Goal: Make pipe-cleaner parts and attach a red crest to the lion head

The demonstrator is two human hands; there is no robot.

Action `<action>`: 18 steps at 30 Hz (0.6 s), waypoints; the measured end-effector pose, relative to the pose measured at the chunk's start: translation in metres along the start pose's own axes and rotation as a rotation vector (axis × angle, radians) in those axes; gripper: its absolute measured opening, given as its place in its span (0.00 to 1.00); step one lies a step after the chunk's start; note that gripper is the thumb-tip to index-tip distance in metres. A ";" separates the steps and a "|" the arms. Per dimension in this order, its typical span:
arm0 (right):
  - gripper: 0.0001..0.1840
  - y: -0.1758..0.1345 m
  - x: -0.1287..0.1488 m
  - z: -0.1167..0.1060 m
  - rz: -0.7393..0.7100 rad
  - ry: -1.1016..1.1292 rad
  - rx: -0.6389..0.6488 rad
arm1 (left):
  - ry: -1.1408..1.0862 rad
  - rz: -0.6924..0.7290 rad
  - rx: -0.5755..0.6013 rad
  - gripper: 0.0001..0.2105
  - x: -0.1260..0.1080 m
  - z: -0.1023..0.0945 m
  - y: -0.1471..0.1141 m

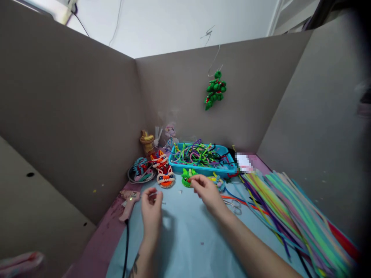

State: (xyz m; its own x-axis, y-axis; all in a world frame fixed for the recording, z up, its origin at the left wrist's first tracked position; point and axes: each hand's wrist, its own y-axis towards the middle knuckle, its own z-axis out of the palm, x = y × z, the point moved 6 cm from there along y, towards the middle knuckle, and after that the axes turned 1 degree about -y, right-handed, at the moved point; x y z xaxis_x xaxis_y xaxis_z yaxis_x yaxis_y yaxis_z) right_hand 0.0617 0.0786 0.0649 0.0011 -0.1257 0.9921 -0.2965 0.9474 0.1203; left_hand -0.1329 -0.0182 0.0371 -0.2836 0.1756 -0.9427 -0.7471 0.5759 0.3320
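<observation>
My left hand point(152, 210) is raised over the blue cloth, just right of a pink glue gun point(130, 205) with a lit green light. Its fingers curl loosely, the thumb stands apart from them, and nothing shows between. My right hand point(208, 193) is closed in a pinch, with a small red piece point(189, 180) at the fingertips. Right behind those fingertips sits a green pipe-cleaner animal head point(186, 175), partly covered by the hand. Left of it lies an orange and white pipe-cleaner animal head point(166, 178). A blue and yellow piece point(218, 181) is half hidden beyond my right hand.
A blue basket point(203, 169) full of pipe-cleaner scraps stands at the back. Bundled long pipe cleaners point(292, 216) cover the right side, near scissors point(235, 206). A bowl point(133, 177) of pieces sits left. Grey panels enclose three sides; a green ornament point(216, 90) hangs behind.
</observation>
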 end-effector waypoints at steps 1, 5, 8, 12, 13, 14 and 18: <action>0.14 -0.012 -0.009 -0.003 0.032 0.007 0.012 | -0.012 -0.007 -0.089 0.14 -0.004 -0.005 0.013; 0.15 -0.041 -0.035 -0.023 0.076 -0.073 0.022 | 0.034 0.011 -0.261 0.15 -0.028 -0.007 0.072; 0.13 -0.050 -0.045 -0.044 0.072 -0.264 -0.007 | 0.162 0.065 -0.053 0.15 -0.044 0.012 0.097; 0.07 -0.067 -0.045 -0.029 -0.085 -0.568 0.426 | 0.414 0.078 0.633 0.07 -0.032 0.055 0.068; 0.05 -0.073 -0.047 -0.021 -0.153 -0.638 0.555 | 0.484 0.066 0.756 0.07 -0.025 0.060 0.056; 0.08 -0.079 -0.050 -0.013 -0.228 -0.715 0.639 | 0.599 0.057 0.885 0.07 -0.016 0.063 0.043; 0.04 -0.090 -0.092 0.007 -0.484 -1.026 0.669 | 1.011 0.064 1.099 0.11 0.003 0.068 0.022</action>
State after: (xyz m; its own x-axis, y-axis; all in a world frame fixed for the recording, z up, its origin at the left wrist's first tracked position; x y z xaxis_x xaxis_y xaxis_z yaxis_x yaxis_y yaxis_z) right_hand 0.0813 0.0024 -0.0371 -0.3927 -0.8545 0.3400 -0.8837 0.4530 0.1180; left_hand -0.1098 0.0493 0.0391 -0.9265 -0.1251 -0.3549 -0.0339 0.9670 -0.2524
